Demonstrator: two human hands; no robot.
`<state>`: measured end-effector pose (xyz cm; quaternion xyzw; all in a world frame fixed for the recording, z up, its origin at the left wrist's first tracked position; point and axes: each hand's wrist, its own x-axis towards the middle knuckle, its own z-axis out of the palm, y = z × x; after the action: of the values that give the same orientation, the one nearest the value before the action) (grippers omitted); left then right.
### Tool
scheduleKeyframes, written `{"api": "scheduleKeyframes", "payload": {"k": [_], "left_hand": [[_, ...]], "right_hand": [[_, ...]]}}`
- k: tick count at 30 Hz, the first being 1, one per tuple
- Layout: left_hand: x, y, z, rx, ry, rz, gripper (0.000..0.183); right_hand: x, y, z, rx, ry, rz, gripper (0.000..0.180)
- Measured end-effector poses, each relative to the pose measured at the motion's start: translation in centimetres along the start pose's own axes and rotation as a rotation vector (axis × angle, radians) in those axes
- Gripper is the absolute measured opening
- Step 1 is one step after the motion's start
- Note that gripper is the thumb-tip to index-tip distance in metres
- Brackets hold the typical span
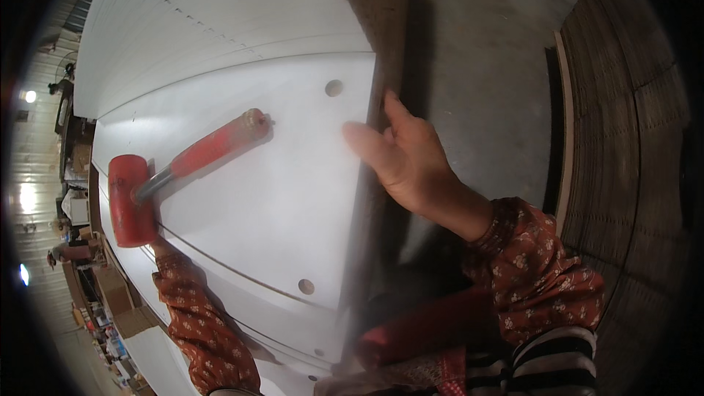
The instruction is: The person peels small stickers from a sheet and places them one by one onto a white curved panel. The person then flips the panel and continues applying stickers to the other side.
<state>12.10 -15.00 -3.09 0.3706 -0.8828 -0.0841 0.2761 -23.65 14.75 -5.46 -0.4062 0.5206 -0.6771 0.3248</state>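
A red rubber mallet (132, 201) with a steel shaft and red grip lies on a white panel (264, 192) that has round holes near two corners. My right hand (410, 162) is at the panel's right edge, thumb above the surface and index finger reaching along the side; it is slightly blurred. My left hand (159, 247) is mostly hidden behind the mallet head, with only a bit of wrist showing beyond the floral sleeve, so its fingers cannot be seen. More white panels lie beside and under this one.
A tall stack of white boards (220, 16) borders the panel at the top. Brown stacked sheets (616, 148) stand at the right across a grey concrete floor (484, 77). Cardboard boxes (113, 286) and shelves of goods are at the far left.
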Motion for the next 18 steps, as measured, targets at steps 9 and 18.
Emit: {"api": "scheduleKeyframes", "payload": {"k": [9,18], "left_hand": [[1.3,-1.8,0.2,-0.044,0.225,0.050,0.032],[0.0,-5.4,2.7,-0.751,0.446,-0.155,0.030]], "right_hand": [[0.1,0.2,-1.3,-0.437,-0.019,0.177,0.081],[0.8,1.4,-2.5,-0.227,0.083,0.309,0.076]]}}
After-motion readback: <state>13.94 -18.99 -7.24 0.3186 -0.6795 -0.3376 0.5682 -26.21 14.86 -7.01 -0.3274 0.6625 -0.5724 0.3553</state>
